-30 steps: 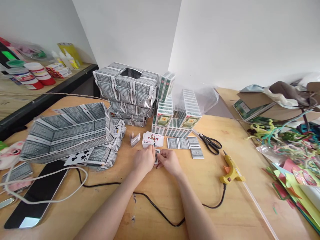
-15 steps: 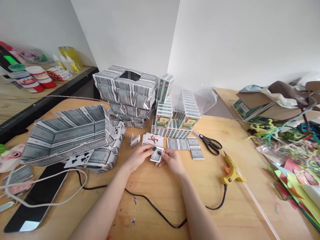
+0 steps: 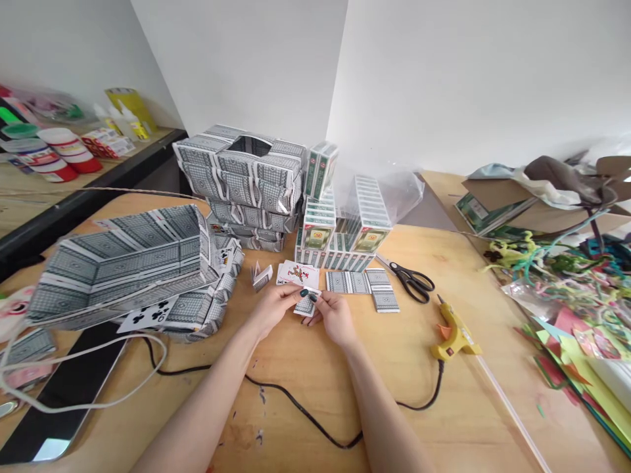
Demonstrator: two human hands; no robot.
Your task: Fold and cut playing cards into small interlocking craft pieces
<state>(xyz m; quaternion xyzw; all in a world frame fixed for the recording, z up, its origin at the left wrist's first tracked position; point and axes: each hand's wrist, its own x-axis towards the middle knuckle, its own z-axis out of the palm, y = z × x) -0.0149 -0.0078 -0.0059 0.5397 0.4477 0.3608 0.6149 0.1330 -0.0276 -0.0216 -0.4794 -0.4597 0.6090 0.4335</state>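
Between my hands is a small patterned playing card (image 3: 305,306), pinched from both sides. My left hand (image 3: 280,304) grips its upper left part, and my right hand (image 3: 331,313) holds its right edge, thumbs nearly touching. Just behind lie face-up cards with a joker (image 3: 300,272) on top. A folded card piece (image 3: 262,276) stands to their left. Right of my hands, several patterned card pieces (image 3: 355,282) lie flat. Boxed card decks (image 3: 335,255) are stacked at the back, beside a woven card box (image 3: 241,171) with an opening in its top.
Black scissors (image 3: 417,284) and a yellow glue gun (image 3: 454,336) lie at the right. An open card-covered box (image 3: 133,263) is at the left, above a phone (image 3: 64,394). A black cable (image 3: 305,414) crosses beneath my forearms. Coloured paper (image 3: 572,355) lies at far right.
The whole view has shifted slightly, so things appear a little farther left. Both hands still pinch the card, with only slight finger movement.
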